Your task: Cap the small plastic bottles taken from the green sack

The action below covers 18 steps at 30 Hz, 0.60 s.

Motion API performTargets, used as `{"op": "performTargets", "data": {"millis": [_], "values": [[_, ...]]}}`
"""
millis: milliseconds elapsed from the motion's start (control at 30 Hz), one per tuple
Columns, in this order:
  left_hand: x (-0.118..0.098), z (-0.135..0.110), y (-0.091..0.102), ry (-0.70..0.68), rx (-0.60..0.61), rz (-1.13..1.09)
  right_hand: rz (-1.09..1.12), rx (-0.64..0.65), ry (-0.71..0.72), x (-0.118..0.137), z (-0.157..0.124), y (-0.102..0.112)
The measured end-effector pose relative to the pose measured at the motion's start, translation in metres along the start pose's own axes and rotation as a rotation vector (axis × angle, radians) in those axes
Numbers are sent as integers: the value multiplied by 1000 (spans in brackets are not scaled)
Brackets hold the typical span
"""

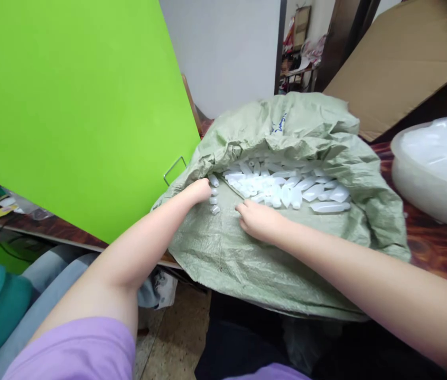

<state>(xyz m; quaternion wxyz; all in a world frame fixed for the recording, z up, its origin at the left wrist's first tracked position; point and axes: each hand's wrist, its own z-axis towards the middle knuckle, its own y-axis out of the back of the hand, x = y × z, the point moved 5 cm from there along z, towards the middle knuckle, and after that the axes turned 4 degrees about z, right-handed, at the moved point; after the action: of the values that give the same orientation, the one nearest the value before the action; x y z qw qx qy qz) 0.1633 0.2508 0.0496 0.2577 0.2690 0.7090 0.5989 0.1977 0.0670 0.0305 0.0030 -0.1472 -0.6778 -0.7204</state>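
A pale green woven sack [231,264] lies with its mouth toward me, and many translucent white plastic pieces [282,184] are heaped inside it. My left hand [200,190] is at the left side of the opening, its fingers curled in. Right beside it, several of the same pieces form a short column [214,201] on the sack. My right hand [255,217] rests low over the sack at the near edge of the heap, fingers bent and pressed together. Whatever either hand pinches is too small or hidden to make out.
A bright green panel [81,95] stands at the left, with a metal wire handle [175,170] by the sack. To the right, a round whitish tub [425,182] holds more white pieces on the reddish table [429,253]. Cardboard [401,63] leans behind. A teal basin [3,311] is lower left.
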Motion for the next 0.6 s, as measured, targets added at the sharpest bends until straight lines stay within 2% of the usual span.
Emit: {"op": "performTargets", "data": {"millis": [100, 167, 267, 333, 433, 533, 600], "values": [[9, 27, 12, 97, -47, 55, 85, 20, -10, -13, -43, 3], [19, 40, 28, 168, -138, 95, 192, 16, 6, -23, -65, 0], [32, 50, 50, 202, -268, 163, 392, -24, 25, -38, -81, -7], [37, 55, 56, 199, -269, 196, 541, -53, -32, -48, -81, -13], [39, 63, 49, 200, -183, 205, 696, -60, -108, -56, -76, -18], [35, 75, 31, 216, -98, 161, 777, -23, -118, -58, -73, -19], [30, 83, 19, 222, -83, 110, 821, -5, -121, -59, -73, -19]]}}
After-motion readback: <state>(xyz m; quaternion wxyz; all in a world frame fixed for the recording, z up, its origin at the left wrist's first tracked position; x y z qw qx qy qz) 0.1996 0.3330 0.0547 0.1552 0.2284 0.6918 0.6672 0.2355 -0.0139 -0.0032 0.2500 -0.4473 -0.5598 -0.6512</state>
